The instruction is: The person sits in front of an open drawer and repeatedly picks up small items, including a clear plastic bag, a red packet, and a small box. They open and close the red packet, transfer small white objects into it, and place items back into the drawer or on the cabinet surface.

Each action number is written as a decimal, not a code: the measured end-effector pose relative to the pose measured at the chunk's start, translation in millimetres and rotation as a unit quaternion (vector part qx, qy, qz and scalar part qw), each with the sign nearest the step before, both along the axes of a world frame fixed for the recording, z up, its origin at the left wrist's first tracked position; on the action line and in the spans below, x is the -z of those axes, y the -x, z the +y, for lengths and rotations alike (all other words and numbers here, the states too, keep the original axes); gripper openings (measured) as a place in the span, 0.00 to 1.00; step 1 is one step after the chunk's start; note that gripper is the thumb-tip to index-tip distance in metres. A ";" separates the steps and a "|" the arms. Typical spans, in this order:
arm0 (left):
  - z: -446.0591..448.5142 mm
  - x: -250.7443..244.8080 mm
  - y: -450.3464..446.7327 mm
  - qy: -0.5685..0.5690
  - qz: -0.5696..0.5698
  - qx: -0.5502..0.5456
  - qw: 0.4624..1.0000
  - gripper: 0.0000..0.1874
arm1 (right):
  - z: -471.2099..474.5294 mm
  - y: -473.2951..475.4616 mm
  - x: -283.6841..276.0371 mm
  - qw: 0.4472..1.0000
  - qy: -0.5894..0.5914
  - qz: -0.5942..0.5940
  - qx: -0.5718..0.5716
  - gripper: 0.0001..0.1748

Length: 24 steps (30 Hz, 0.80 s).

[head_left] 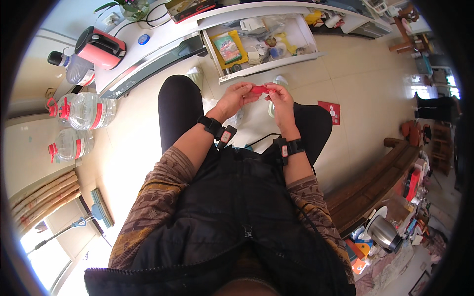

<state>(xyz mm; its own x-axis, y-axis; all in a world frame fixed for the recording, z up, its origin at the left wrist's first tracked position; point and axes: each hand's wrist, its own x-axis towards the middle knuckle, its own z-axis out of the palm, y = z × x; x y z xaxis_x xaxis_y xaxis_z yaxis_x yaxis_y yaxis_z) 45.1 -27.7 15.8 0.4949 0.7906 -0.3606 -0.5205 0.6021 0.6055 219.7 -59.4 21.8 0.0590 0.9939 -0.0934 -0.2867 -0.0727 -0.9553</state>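
Both hands meet in front of an open white drawer (268, 61), just short of its front panel. My left hand (235, 99) pinches one end of a small red item (260, 89), perhaps a soft pouch or wrapper. The fingers of my right hand (280, 100) hold its other end. Inside the drawer, a yellow plastic tray (242, 46) carries a green printed packet (227, 48). Beside it lie a coiled white cable (261, 51), clear plastic bags (283, 24) and a yellow object (289, 42). Clear plastic (236, 117) lies below my left hand, partly hidden.
A red printed card or packet (329, 112) lies on the tiled floor at right. Large water bottles (89, 111) stand at left, near a pink electric kettle (100, 47) on the white cabinet (163, 31). A wooden bench (374, 181) is at right; a mop (100, 209) is at lower left.
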 end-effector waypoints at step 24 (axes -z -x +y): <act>1.3 9.9 2.0 -0.086 0.178 -0.044 0.979 0.19 | -3.9 0.2 13.8 0.990 0.121 -0.044 0.049 0.10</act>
